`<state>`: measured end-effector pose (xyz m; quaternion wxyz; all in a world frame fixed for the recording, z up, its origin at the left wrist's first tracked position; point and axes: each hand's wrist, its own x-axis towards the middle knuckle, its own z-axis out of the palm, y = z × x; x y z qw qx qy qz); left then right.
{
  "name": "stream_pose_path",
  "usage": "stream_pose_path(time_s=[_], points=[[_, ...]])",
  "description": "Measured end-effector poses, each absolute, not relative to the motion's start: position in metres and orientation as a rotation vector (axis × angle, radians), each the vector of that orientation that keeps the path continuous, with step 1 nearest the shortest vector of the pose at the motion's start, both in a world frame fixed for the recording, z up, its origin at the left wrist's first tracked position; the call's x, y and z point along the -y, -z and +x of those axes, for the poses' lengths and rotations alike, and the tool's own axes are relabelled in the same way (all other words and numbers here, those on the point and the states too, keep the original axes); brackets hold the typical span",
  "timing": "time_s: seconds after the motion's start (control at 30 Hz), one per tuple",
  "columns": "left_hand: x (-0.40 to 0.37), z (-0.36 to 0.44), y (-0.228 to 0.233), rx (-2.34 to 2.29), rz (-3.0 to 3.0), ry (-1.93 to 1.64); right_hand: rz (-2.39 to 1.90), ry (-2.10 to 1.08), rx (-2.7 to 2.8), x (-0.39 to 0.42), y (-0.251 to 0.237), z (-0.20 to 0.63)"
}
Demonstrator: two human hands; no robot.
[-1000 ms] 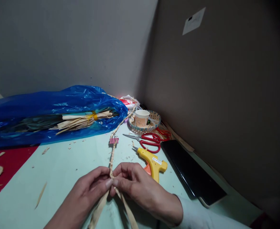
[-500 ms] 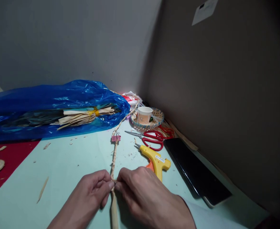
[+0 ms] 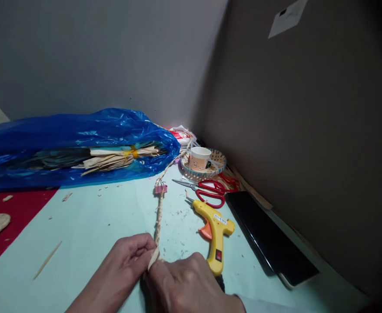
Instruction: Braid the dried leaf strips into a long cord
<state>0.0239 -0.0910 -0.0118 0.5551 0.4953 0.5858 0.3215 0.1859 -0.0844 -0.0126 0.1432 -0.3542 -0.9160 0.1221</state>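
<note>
While the left hand (image 3: 129, 263) is pinching the braid (image 3: 159, 219) near its lower end, the right hand (image 3: 186, 282) is grasping a pale strand (image 3: 153, 259) there, and the braid is running across the surface (image 3: 89, 226) to a pink clip (image 3: 161, 189).

Grey wall (image 3: 96, 56) beside darker brown wall (image 3: 291, 121)

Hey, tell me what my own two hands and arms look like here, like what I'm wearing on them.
Your left hand is ungloved, with no sleeve, watch or ring showing. Your right hand is ungloved too, with no ring visible; at its wrist begins a pale, plain-looking fabric sleeve, mostly out of frame.
</note>
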Motion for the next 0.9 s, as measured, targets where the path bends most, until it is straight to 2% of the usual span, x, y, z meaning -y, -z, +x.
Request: stream_pose_path(time_s=[0.17, 0.23, 0.43, 0.6, 0.73, 0.9], points=[[0.095, 0.018, 0.011, -1.334, 1.083, -0.699, -0.803, -0.055, 2.694, 0.086, 0.020, 0.183], [0.096, 0.017, 0.011, -1.355, 1.128, -0.736, -0.740, -0.072, 2.721, 0.084, 0.018, 0.182], [0.099, 0.020, 0.012, -1.339, 1.001, -0.822, -1.217, -0.779, 2.286, 0.067, -0.014, 0.189], [0.103, 0.026, 0.006, -1.345, 0.995, -0.868, -1.038, -1.348, 2.205, 0.048, -0.014, 0.192], [0.105, 0.027, 0.004, -1.445, 1.121, -0.768, -0.994, -1.540, 2.101, 0.045, -0.005, 0.191], [0.108, 0.026, 0.006, -1.667, 1.342, -0.685, -1.109, -1.607, 2.062, 0.048, -0.008, 0.190]])
